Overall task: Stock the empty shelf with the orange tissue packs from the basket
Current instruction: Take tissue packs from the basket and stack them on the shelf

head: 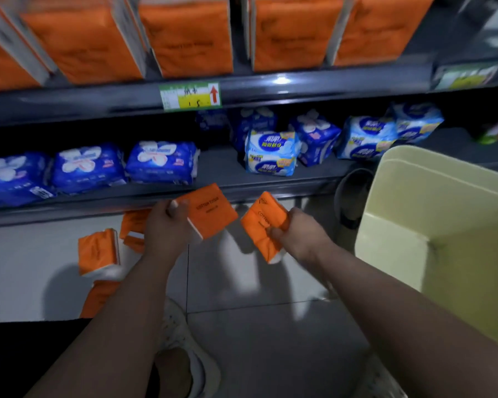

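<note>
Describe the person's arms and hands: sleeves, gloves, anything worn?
Left hand and right hand: no gloves, no rings visible. Left forearm and right forearm: uncovered to the frame edge, with no sleeve, watch or wristband in view. No markings show, though the picture is dim and slightly blurred.

Both bare forearms reach forward side by side, and the hands sit just below the front edge of the lower shelf (55, 209). The left hand (166, 228) shows its back, fingers curled, and pinches an orange tissue pack (209, 211) at one end with the thumb on top. The right hand (298, 235), slightly further out from that edge, curls its fingers round a second orange pack (263, 225), held tilted. The two hands are apart and do not touch.
</note>
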A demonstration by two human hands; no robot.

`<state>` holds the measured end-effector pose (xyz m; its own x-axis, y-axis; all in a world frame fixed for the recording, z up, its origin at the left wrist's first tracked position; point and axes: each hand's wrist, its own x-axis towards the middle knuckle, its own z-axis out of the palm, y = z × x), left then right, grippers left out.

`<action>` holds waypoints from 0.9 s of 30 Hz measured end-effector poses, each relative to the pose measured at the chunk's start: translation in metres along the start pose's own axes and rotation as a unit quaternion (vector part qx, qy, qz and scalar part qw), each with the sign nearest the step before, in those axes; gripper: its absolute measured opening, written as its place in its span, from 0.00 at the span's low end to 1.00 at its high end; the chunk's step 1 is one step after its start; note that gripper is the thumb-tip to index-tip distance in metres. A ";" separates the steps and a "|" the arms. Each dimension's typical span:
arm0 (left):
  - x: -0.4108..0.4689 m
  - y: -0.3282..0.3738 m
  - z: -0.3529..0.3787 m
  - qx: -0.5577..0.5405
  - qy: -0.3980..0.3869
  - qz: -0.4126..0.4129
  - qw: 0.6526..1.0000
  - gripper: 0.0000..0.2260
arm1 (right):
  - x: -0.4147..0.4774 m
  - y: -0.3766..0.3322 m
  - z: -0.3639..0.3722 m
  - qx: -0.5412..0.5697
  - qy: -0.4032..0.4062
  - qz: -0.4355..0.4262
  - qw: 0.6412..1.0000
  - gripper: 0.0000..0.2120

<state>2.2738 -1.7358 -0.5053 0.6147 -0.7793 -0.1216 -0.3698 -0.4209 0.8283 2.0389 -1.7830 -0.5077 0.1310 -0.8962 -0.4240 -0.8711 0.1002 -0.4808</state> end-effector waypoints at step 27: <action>-0.017 0.398 0.074 -0.126 -0.132 0.300 0.936 0.08 | -0.038 0.052 -0.378 0.021 0.405 -0.083 0.910 0.09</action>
<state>2.0650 -1.9244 -0.2140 0.1438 -0.9420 0.3033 -0.3973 0.2257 0.8895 1.8091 -1.9068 -0.2263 -0.1484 -0.9233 0.3542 -0.8498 -0.0641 -0.5232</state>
